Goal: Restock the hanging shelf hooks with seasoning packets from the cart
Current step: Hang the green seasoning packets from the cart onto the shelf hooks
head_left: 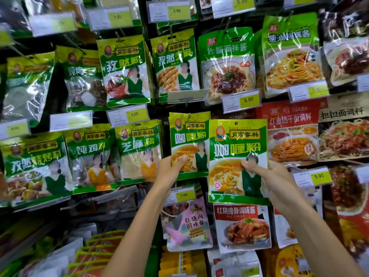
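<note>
Green-and-yellow curry packet (237, 160), its twin (189, 142), yellow price tag (185, 194), red noodle packet (292, 130).

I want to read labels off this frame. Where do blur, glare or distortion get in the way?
Head view: centre sharp, the curry powder packet in the right hand reads clearly; far-left packets are blurred; glare streaks the scallion-oil noodle sauce packet at upper right; wide-angle distortion bends the edges.

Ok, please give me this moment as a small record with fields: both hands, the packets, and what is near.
left hand: pinches the lower part of the hanging curry packet
right hand: holds a second curry packet, same design, upright
relation: second packet just right of the hanging one
below: price tag reading 3.00
</note>
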### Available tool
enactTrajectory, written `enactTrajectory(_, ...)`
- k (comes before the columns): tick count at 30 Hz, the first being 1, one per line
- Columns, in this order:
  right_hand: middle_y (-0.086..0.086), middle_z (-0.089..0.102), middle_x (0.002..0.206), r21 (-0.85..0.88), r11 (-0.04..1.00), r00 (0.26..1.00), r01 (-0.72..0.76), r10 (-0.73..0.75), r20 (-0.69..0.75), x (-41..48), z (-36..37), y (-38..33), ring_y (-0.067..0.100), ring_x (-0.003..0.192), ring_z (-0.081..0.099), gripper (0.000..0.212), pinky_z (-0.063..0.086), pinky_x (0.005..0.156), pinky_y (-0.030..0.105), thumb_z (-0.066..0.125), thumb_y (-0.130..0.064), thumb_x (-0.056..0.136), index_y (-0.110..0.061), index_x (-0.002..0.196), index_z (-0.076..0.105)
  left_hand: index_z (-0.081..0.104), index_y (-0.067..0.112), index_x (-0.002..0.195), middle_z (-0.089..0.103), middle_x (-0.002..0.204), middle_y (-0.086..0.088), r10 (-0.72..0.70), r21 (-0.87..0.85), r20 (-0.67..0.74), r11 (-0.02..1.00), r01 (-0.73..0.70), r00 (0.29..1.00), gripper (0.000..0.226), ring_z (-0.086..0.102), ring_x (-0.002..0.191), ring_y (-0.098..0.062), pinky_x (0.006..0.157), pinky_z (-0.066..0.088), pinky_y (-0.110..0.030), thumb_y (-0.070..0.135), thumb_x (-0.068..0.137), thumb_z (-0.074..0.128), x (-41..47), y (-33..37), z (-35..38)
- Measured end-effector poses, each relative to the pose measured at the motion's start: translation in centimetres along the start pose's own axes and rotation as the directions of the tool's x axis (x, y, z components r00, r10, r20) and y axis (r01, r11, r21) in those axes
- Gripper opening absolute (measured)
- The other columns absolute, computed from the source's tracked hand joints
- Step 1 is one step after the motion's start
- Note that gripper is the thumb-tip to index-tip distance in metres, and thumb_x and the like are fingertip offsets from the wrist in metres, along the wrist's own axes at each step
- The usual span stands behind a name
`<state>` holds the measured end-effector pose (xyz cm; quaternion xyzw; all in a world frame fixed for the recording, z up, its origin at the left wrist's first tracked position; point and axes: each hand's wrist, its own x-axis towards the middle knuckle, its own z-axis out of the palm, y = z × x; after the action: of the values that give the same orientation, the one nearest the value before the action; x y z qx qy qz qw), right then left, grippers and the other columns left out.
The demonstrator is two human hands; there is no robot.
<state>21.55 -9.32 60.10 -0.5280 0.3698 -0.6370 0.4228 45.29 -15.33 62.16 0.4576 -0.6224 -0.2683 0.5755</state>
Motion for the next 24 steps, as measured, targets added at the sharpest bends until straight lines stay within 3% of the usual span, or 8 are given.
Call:
enactTrajectory(4,0.010,0.075,0.096,0.020,1.000,0.999,0.005,-0.006,0.037,0.1,0.5,-0.2,0.030,0.100,0.068,0.041,0.047,0.097,0.052,0.076,-0.038,0.067,-0.011,0.097,0.070,0.067,0.012,0.095,0.071,0.099,-0.004,0.029,0.038,0.048,0.999,-0.031,0.998,0.027,0.065,0.097,-0.017,0.092,0.048,-0.034,0.038,0.092,0.057,-1.1,0.3,-0.1)
enactTrajectory(7,0.008,0.076,0.092,0.027,1.000,0.999,0.013,-0.014,0.051,0.4,0.7,-0.2,0.024,0.093,0.071,0.029,0.051,0.089,0.041,0.075,-0.034,0.071,-0.013,0.091,0.071,0.049,0.008,0.069,0.051,0.068,-0.007,0.024,0.083,0.080,0.996,-0.030,0.997,0.037,0.055,0.068,-0.013,0.068,0.050,-0.025,0.034,0.095,0.053,-1.9,0.3,-0.1)
enactTrajectory(10,0.010,0.075,0.092,0.046,0.999,0.997,0.006,-0.010,0.079,1.0,0.8,-0.3,0.022,0.088,0.072,0.021,0.055,0.078,0.034,0.070,-0.025,0.082,-0.009,0.096,0.069,0.047,0.008,0.070,0.039,0.062,-0.008,0.019,0.182,0.142,0.982,-0.045,0.990,0.032,0.050,0.062,-0.021,0.076,0.058,-0.035,0.022,0.098,0.050,-3.2,0.4,-0.6)
enactTrajectory(13,0.007,0.076,0.090,0.028,1.000,0.990,0.004,-0.008,0.140,1.9,1.7,-0.9,0.015,0.083,0.073,0.019,0.054,0.060,0.020,0.065,-0.024,0.088,-0.008,0.097,0.069,0.067,0.006,0.081,0.066,0.071,-0.006,0.208,0.464,0.001,0.866,-0.185,0.978,0.026,0.062,0.066,-0.014,0.066,0.047,-0.018,0.021,0.097,0.053,-4.2,1.3,-2.1)
enactTrajectory(15,0.003,0.076,0.084,0.021,1.000,0.984,0.009,-0.012,0.177,2.7,2.8,-1.6,0.009,0.075,0.072,0.016,0.051,0.052,0.013,0.062,-0.022,0.091,-0.007,0.095,0.069,0.070,0.010,0.085,0.069,0.074,0.000,0.395,0.527,-0.139,0.806,-0.270,0.908,0.022,0.061,0.067,-0.005,0.061,0.039,-0.009,0.019,0.097,0.054,-4.9,2.9,-3.4)
enactTrajectory(17,0.002,0.075,0.078,0.019,1.000,0.981,0.005,-0.009,0.195,3.7,4.1,-2.2,0.009,0.071,0.072,0.014,0.050,0.050,0.013,0.063,-0.020,0.091,-0.008,0.089,0.069,0.071,0.010,0.094,0.066,0.076,0.011,0.603,0.592,-0.255,0.715,-0.371,0.756,0.017,0.061,0.069,0.002,0.065,0.042,-0.007,0.015,0.096,0.055,-4.7,4.8,-4.8)
enactTrajectory(21,0.002,0.073,0.071,0.015,1.000,0.979,-0.017,0.014,0.203,5.2,6.5,-2.8,0.011,0.065,0.070,0.017,0.051,0.049,0.016,0.065,-0.020,0.090,-0.005,0.083,0.068,0.062,0.001,0.113,0.064,0.109,-0.015,0.875,0.852,-0.196,0.375,-0.365,0.442,0.024,0.058,0.102,-0.027,0.087,0.042,-0.022,0.015,0.097,0.051,-1.8,6.8,-7.4)
enactTrajectory(24,0.006,0.073,0.076,0.035,0.998,0.973,-0.055,0.046,0.228,6.0,7.4,-2.7,0.013,0.064,0.070,0.019,0.055,0.052,0.022,0.063,-0.018,0.091,0.000,0.087,0.068,0.055,-0.002,0.123,0.056,0.121,-0.023,0.892,0.932,-0.107,0.243,-0.267,0.440,0.036,0.052,0.114,-0.036,0.097,0.043,-0.043,0.023,0.099,0.045,1.3,6.8,-9.0)
